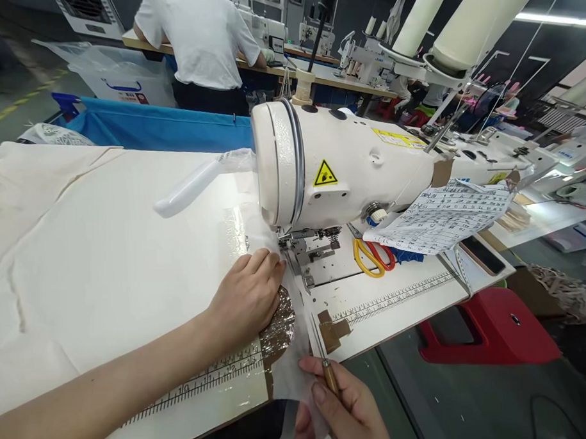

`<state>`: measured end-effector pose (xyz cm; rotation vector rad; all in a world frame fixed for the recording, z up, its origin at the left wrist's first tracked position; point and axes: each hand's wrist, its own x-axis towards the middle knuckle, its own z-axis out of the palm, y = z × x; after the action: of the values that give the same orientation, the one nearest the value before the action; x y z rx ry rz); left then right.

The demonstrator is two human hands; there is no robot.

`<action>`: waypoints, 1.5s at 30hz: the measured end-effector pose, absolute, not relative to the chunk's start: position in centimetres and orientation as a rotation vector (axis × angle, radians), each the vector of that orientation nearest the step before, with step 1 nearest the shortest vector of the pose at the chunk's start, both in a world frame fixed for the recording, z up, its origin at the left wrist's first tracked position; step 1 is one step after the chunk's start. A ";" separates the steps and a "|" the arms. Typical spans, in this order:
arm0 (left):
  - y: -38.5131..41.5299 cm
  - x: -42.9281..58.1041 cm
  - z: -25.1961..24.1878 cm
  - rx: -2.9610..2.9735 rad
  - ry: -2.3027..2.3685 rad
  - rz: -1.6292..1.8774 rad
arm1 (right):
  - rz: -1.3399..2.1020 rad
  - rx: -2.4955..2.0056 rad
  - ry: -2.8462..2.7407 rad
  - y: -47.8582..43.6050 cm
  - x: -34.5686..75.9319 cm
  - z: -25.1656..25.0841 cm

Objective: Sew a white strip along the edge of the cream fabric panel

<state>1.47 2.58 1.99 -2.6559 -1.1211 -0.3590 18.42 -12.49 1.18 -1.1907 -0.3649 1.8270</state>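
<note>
A white sewing machine (348,160) stands at the centre, with its needle area low on its near end. Close in front of the presser foot, my left hand (250,288) is closed, fingers curled and pressing on a thin white fabric (298,354). The cloth runs from the foot down over the table edge. Nearer to me, my right hand (345,397) grips the wooden handle of an awl (330,375); its metal shaft points up toward the foot. Thumb and fingers of that hand are also at the fabric's edge. The needle tip is hard to make out.
Yellow-and-red-handled scissors (371,258) lie right of the foot, beside a handwritten sheet (447,217) and a phone (481,254). Pale cloth (25,254) covers the table's left. Beyond are a blue fabric bin (165,125) and a seated person (205,43). A red stool (498,327) stands right.
</note>
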 end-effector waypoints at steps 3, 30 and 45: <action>2.9 1.5 2.0 -2.659 -1.135 -0.371 | 1.873 -1.082 -0.241 -12.1 18.3 1.2; 3.6 1.3 1.4 -2.732 -1.140 -0.500 | 1.607 -1.420 -0.820 -12.4 19.1 0.4; 2.6 1.7 0.8 -2.744 -1.063 -0.493 | 1.485 -1.432 -1.080 -12.4 19.9 0.6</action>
<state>1.70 2.60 0.83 -2.7444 -1.0632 -0.4930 19.91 -12.36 0.55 -1.4322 -1.0799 1.4854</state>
